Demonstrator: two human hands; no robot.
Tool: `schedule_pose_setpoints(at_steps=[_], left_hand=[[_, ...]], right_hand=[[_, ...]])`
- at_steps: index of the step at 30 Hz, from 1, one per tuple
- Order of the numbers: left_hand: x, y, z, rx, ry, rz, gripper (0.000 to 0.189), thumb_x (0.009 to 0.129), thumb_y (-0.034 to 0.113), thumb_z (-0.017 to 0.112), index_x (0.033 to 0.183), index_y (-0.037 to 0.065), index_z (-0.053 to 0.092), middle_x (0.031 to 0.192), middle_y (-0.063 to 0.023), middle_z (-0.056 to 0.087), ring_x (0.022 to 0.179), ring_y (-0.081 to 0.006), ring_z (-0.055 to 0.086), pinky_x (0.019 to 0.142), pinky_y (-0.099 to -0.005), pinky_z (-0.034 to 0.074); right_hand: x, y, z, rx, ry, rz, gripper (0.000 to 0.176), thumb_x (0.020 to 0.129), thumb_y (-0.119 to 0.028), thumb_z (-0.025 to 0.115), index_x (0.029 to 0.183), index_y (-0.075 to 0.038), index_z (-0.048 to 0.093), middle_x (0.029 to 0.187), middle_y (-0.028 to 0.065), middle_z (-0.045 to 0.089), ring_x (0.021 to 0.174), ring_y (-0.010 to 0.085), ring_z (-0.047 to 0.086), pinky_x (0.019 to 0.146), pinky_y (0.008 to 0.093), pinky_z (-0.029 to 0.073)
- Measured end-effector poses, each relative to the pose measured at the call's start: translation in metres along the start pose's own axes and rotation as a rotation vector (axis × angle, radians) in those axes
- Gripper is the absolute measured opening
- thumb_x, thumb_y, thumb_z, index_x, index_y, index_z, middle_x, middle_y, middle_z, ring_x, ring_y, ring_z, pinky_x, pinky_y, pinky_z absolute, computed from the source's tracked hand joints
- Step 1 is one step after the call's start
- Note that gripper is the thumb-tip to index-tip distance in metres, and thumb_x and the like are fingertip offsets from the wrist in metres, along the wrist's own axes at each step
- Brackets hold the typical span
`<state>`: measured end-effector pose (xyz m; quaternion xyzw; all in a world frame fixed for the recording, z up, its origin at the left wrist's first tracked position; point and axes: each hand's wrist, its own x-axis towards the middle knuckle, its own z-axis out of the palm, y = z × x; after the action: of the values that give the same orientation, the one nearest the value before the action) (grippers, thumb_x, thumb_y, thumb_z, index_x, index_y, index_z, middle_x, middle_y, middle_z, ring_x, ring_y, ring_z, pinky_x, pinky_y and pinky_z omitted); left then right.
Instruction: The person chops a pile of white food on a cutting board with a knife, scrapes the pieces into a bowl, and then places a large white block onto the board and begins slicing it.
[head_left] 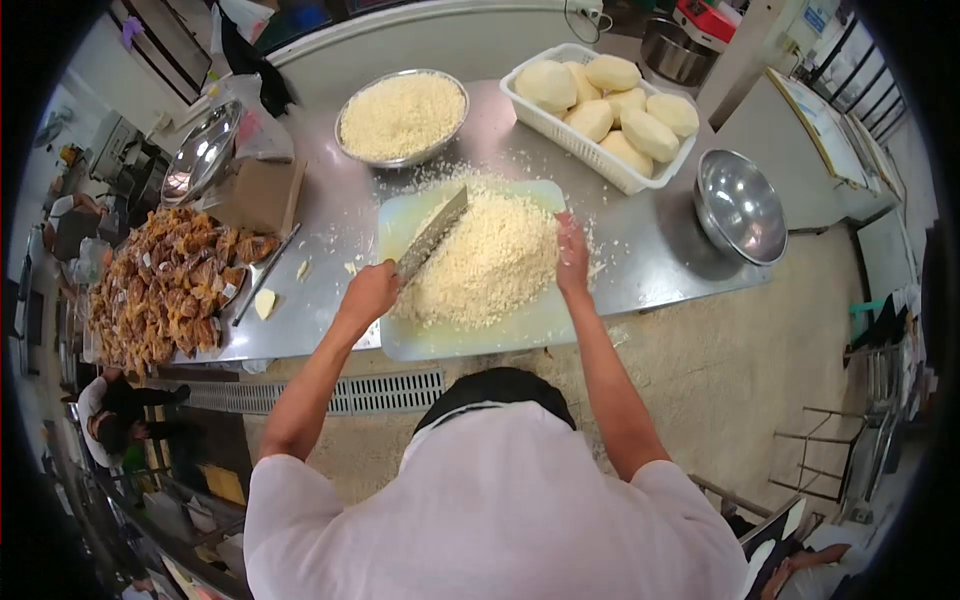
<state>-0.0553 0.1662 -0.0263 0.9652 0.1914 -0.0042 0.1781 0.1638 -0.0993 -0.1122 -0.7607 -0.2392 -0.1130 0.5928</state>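
Note:
My left hand [373,289] grips the handle of a cleaver [435,235], its wide blade lying slanted against the left side of a heap of finely chopped pale pieces [495,255]. The heap covers much of a pale green cutting board [410,342]. At the heap's right edge is my right hand [571,252], fingers extended and holding nothing that I can see. Loose bits are scattered around the board on the metal table [660,235].
Behind the board stands a metal bowl [391,160] full of chopped pieces. A white basket [575,130] holds several peeled, potato-like pieces. An empty steel bowl [741,207] sits at right. Wrapped brown items [165,285] are piled at left. Another person [110,415] is at far left.

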Motion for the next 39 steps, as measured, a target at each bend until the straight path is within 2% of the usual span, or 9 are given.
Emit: schedule_pose_setpoints(at_steps=[4,10,14,18,23,25,27,35,39], left_hand=[[0.037,-0.009,-0.012,0.022,0.176,0.044,0.016,0.084,0.014,0.053,0.091,0.000,0.056,0.073,-0.0261,0.061,0.073,-0.0443,0.060,0.065,-0.0532,0.047],[0.120,-0.027,0.015,0.192,0.116,0.245,0.012,0.082,0.014,0.054,0.089,0.004,0.057,0.071,-0.0228,0.061,0.072,-0.0418,0.061,0.064,-0.0509,0.047],[0.112,-0.007,0.022,0.099,0.027,0.474,0.011,0.083,0.015,0.056,0.084,0.005,0.056,0.069,-0.0197,0.060,0.069,-0.0412,0.059,0.063,-0.0509,0.045],[0.063,-0.001,-0.017,0.068,0.010,0.423,0.013,0.084,0.018,0.057,0.083,0.005,0.056,0.067,-0.0190,0.059,0.067,-0.0411,0.057,0.061,-0.0509,0.044],[-0.008,-0.032,-0.010,0.023,0.262,-0.044,0.014,0.085,0.018,0.056,0.082,0.004,0.058,0.064,-0.0208,0.058,0.065,-0.0420,0.058,0.060,-0.0520,0.044],[-0.019,-0.049,0.036,0.099,0.262,-0.220,0.014,0.084,0.016,0.053,0.081,0.003,0.059,0.066,-0.0222,0.060,0.065,-0.0423,0.059,0.060,-0.0525,0.046],[-0.030,-0.016,0.073,0.128,0.267,-0.290,0.016,0.083,0.012,0.050,0.080,0.001,0.060,0.065,-0.0228,0.060,0.063,-0.0418,0.061,0.059,-0.0522,0.048],[-0.103,0.060,0.035,-0.342,0.352,-0.423,0.025,0.087,0.018,0.055,0.080,-0.006,0.055,0.071,-0.0264,0.059,0.066,-0.0449,0.058,0.064,-0.0494,0.045],[-0.154,0.050,0.074,-0.914,0.399,-0.691,0.022,0.092,0.021,0.054,0.086,0.000,0.053,0.058,-0.0104,0.052,0.045,-0.0255,0.049,0.047,-0.0375,0.045]], right_hand=[[0.003,0.031,0.053,-0.502,-0.005,-0.252,0.034,0.094,-0.023,0.047,0.117,0.000,0.060,0.120,0.0221,0.058,0.117,0.0367,0.050,0.103,0.0409,0.035],[0.023,-0.027,0.068,0.239,-0.541,0.114,0.032,0.090,-0.025,0.054,0.109,-0.002,0.064,0.115,0.0199,0.061,0.111,0.0359,0.055,0.098,0.0391,0.039],[0.018,-0.051,0.043,0.190,-0.454,-0.377,0.030,0.087,-0.019,0.053,0.107,0.001,0.063,0.114,0.0185,0.062,0.108,0.0336,0.058,0.096,0.0398,0.042],[0.020,-0.024,0.018,0.252,-0.408,-0.321,0.029,0.089,-0.019,0.051,0.104,0.003,0.063,0.115,0.0184,0.061,0.107,0.0368,0.057,0.098,0.0424,0.040],[0.047,0.030,0.046,0.036,-0.275,-0.026,0.032,0.096,-0.026,0.046,0.103,0.000,0.063,0.117,0.0177,0.060,0.113,0.0366,0.051,0.103,0.0427,0.034],[0.048,0.036,0.061,-0.003,-0.393,-0.228,0.039,0.097,-0.033,0.044,0.112,-0.004,0.063,0.121,0.0181,0.058,0.117,0.0359,0.048,0.103,0.0413,0.033],[0.048,0.015,0.074,0.166,-0.731,0.060,0.045,0.096,-0.039,0.042,0.117,-0.005,0.062,0.122,0.0180,0.058,0.117,0.0353,0.048,0.102,0.0399,0.034],[0.062,-0.079,0.055,0.242,-0.968,-0.195,0.052,0.096,-0.045,0.038,0.116,-0.004,0.062,0.127,0.0187,0.055,0.129,0.0352,0.040,0.111,0.0473,0.021],[0.062,-0.094,0.038,0.273,-0.872,-0.222,0.051,0.096,-0.043,0.037,0.118,-0.004,0.062,0.127,0.0190,0.054,0.131,0.0370,0.037,0.112,0.0515,0.016]])
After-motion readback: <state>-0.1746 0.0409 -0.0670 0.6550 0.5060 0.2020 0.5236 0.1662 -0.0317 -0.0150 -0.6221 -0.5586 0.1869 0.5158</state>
